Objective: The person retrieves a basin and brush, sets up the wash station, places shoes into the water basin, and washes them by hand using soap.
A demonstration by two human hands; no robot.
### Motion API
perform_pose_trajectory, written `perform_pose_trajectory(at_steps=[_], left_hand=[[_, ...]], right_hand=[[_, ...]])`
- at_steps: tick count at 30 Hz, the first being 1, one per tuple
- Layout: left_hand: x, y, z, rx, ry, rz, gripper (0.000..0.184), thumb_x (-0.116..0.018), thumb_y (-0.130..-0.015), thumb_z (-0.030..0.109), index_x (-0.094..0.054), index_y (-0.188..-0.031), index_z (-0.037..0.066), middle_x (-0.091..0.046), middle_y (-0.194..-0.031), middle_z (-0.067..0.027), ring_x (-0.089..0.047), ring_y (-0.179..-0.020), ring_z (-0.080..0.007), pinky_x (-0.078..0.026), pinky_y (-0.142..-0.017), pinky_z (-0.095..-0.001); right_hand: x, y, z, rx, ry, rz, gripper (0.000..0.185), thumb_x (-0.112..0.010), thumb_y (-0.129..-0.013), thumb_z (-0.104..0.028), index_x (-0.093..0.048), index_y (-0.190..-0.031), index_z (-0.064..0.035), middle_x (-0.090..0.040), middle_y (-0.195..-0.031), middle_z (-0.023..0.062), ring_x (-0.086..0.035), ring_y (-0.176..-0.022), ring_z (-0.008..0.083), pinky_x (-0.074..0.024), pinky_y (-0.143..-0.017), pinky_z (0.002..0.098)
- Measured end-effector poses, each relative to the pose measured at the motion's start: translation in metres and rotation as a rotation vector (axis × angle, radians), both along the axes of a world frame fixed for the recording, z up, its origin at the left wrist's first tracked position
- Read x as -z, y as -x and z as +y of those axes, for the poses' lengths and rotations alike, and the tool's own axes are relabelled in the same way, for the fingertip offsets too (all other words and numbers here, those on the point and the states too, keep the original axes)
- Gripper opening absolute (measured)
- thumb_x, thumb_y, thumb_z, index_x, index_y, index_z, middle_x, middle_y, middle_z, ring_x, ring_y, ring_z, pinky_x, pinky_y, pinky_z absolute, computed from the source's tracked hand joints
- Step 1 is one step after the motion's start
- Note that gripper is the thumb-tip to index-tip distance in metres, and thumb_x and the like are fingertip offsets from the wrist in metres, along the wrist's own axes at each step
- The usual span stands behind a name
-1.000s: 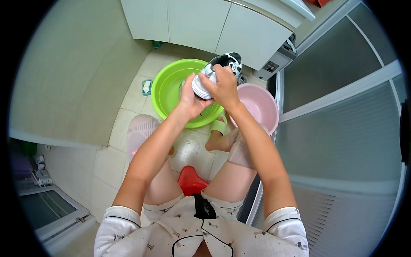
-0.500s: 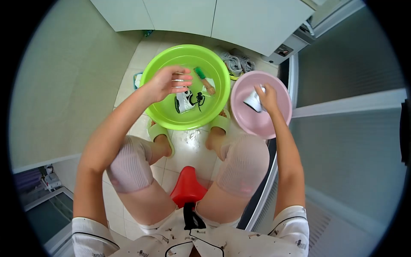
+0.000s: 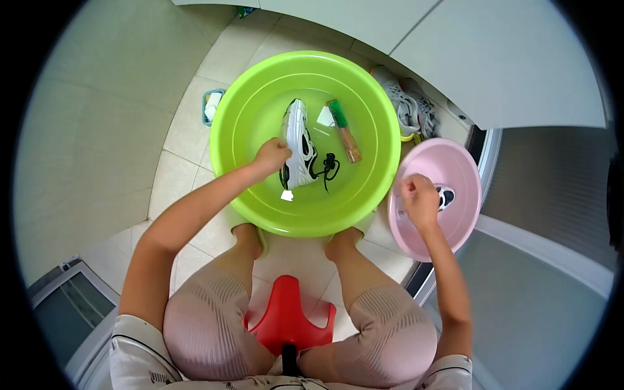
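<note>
A white-and-black sneaker (image 3: 299, 140) with loose black laces lies on its side in water in the large green basin (image 3: 305, 227). At its left edge, my left hand (image 3: 273, 158) has its fingers closed on the shoe. To the right of that sneaker rests a scrub brush (image 3: 344, 133) with green bristles and a wooden handle. My right hand (image 3: 421, 198) is over the pink basin (image 3: 471, 224), fingers curled in and nothing visible in them. Partly hidden behind this hand, another white-and-black shoe (image 3: 445, 197) lies in the pink basin.
Grey sneakers (image 3: 409, 107) stand on the floor behind the basins. Left of the green basin is a small blue container (image 3: 212, 107) with white pieces in it. A red stool (image 3: 289, 318) is between my legs. White cabinets (image 3: 364, 23) border the back, and a glass door (image 3: 546, 260) the right.
My right hand has let go of the shoe, which now lies in the pink basin. My left hand has come down onto the sneaker, which has turned and shifted. The view has moved closer.
</note>
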State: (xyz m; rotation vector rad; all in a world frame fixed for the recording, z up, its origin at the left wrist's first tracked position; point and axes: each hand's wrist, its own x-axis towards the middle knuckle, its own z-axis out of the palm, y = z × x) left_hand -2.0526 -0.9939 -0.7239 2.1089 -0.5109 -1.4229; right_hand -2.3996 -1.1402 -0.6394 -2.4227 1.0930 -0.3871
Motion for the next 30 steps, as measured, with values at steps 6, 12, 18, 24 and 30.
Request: perform_pose_trajectory(at_steps=[6, 12, 18, 24, 30], left_hand=[[0.053, 0.008, 0.011, -0.072, 0.239, -0.22, 0.051, -0.066, -0.083, 0.023, -0.054, -0.125, -0.004, -0.064, -0.107, -0.0196, -0.064, -0.091, -0.0316, -0.051, -0.082, -0.0394], [0.069, 0.004, 0.029, -0.182, 0.194, -0.095, 0.049, -0.066, -0.083, 0.022, -0.056, -0.123, -0.003, -0.061, -0.112, -0.0217, -0.063, -0.097, -0.0332, -0.051, -0.086, -0.041], [0.065, 0.014, 0.043, -0.162, 0.219, -0.16, 0.049, -0.075, -0.08, 0.017, -0.056, -0.12, -0.001, -0.063, -0.105, -0.0156, -0.063, -0.095, -0.0257, -0.051, -0.085, -0.0358], [0.032, 0.007, 0.041, -0.293, 0.174, -0.117, 0.068, -0.086, -0.065, 0.028, -0.054, -0.117, -0.003, -0.061, -0.107, -0.0217, -0.062, -0.097, -0.0328, -0.051, -0.085, -0.0379], [-0.02, 0.004, 0.033, -0.186, 0.288, -0.29, 0.081, -0.088, -0.057, 0.029, -0.051, -0.122, -0.003, -0.06, -0.111, -0.0229, -0.059, -0.103, -0.0377, -0.049, -0.09, -0.041]], right_hand=[[0.057, -0.15, 0.031, 0.089, -1.025, -0.037, 0.029, -0.066, -0.092, -0.025, -0.059, -0.109, -0.0022, -0.066, -0.095, 0.0105, -0.063, -0.071, 0.0143, -0.0542, -0.059, 0.032], [0.116, -0.22, 0.058, 0.839, -1.621, -0.193, 0.045, -0.06, -0.096, -0.036, -0.045, -0.129, -0.0087, -0.054, -0.109, 0.0079, -0.059, -0.081, 0.0197, -0.0611, -0.065, 0.0378], [0.156, -0.217, 0.078, 1.1, -1.895, -0.352, 0.027, -0.05, -0.101, -0.04, -0.044, -0.104, -0.0145, -0.042, -0.079, 0.0031, -0.04, -0.055, 0.0136, -0.0394, -0.043, 0.0271], [0.116, -0.216, 0.088, 1.039, -2.001, -0.432, 0.024, -0.041, -0.104, -0.038, -0.043, -0.093, -0.0169, -0.038, -0.068, -0.0011, -0.028, -0.044, 0.008, -0.0157, -0.036, 0.0216], [0.101, -0.213, 0.087, 0.684, -2.19, -0.57, 0.031, -0.036, -0.104, -0.042, -0.053, -0.102, -0.016, -0.052, -0.074, -0.0028, -0.028, -0.041, 0.0059, -0.0181, -0.034, 0.0215]])
